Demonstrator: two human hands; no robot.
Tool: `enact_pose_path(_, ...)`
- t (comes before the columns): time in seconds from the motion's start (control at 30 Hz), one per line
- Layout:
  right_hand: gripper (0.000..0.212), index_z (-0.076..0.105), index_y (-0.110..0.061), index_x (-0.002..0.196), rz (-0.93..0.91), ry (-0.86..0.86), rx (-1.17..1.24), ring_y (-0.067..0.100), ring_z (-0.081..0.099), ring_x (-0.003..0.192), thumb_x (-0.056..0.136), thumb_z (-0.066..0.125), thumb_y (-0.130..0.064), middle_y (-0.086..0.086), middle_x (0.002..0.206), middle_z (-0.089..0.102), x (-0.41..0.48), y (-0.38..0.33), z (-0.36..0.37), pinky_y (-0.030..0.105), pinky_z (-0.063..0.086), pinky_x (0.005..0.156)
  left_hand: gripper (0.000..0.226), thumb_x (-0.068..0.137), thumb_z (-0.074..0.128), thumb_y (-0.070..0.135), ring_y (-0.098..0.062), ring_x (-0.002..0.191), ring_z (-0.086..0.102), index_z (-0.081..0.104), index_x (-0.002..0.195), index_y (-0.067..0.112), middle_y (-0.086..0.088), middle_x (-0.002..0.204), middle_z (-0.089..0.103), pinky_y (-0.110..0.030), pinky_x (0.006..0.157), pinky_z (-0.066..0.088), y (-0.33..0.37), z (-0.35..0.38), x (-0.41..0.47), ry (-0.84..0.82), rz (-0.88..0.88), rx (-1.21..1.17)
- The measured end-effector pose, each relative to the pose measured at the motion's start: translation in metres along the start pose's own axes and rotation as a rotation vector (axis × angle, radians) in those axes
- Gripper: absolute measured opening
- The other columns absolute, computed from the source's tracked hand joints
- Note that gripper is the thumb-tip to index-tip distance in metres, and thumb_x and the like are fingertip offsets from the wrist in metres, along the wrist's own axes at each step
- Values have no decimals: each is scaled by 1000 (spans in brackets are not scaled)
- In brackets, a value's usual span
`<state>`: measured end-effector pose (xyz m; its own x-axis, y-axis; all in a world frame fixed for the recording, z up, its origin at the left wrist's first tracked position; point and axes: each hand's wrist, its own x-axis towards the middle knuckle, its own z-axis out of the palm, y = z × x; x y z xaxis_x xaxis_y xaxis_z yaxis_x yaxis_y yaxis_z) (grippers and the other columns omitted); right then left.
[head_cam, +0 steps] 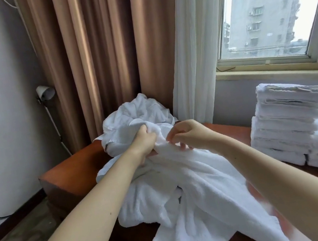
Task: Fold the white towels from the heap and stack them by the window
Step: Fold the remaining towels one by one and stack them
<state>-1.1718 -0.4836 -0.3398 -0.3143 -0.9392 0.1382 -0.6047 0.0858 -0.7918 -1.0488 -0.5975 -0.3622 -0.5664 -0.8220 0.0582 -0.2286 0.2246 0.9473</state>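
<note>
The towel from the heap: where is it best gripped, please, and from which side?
Grip the towel at its bunched upper edge, from the near side, where left hand and right hand hold it; the rest drapes loose toward you and should hang open.

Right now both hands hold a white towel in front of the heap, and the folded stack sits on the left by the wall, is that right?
Not quite. The head view shows the folded stack on the right, under the window, not on the left. The left hand and right hand do hold the white towel.
</note>
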Motion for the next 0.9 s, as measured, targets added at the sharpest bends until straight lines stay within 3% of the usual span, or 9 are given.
enact_pose_path(0.1,40,63,-19,116,-163,228,-61,17,63,82,86,50,3,-3,113,68,19,-18,-2,27,51,63,23,100,33,15,-8,76,47,50,92,27,10,84,50,-20,60,40,19,-16,1,78,173,131)
enact_pose_path(0.23,75,44,-30,145,-349,38,-310,-6,50,79,81,54,9,-12,140,48,39,-39,-4,4,39,58,32,94,41,9,-8,58,36,43,63,19,4,62,38,-29,61,37,47,-52,-10,-60,313,217)
enact_pose_path(0.3,60,56,-32,134,-420,-23,-365,-10,51,70,82,64,-2,-23,131,53,44,-45,-1,3,37,62,23,87,43,7,-17,60,31,39,65,2,-7,66,33,-37,63,32,57,-70,-18,-148,345,244)
enact_pose_path(0.4,29,62,-43,99,-352,-60,-296,-2,64,55,86,60,-18,-26,83,67,47,-53,3,12,41,44,22,79,46,11,-26,70,38,46,79,-10,-8,75,43,-34,63,38,67,-89,-26,-205,400,178)
enact_pose_path(0.57,8,52,-18,96,-180,226,44,22,69,53,97,43,-19,7,111,66,50,-72,-16,30,53,44,11,83,46,1,-19,72,48,49,89,-8,-6,78,49,-33,65,42,78,-106,-19,-8,512,208)
enact_pose_path(0.67,46,44,-30,131,-309,91,-46,21,71,61,91,55,-10,-4,134,56,46,-85,-23,30,54,49,8,75,45,6,-10,67,47,51,75,1,0,70,48,-26,63,41,97,-100,-27,-15,616,190)
enact_pose_path(0.7,55,43,-32,135,-343,43,-84,20,72,65,88,58,-9,-5,126,61,44,-92,-19,28,54,48,12,72,45,6,-5,64,48,54,67,11,7,65,50,-20,60,41,107,-96,-34,-47,658,177)
enact_pose_path(0.77,32,60,-26,114,-387,9,-148,19,72,69,86,60,-11,-1,96,71,44,-105,-12,27,53,46,24,67,44,5,1,60,48,53,57,24,15,59,50,-11,56,41,124,-89,-46,-75,732,166)
enact_pose_path(0.9,12,67,-23,90,-272,-66,-226,17,73,63,90,55,-26,-1,84,73,35,-111,-20,30,53,47,7,64,42,7,-12,63,42,48,65,4,-5,65,43,-20,55,38,137,-90,-49,-3,759,116)
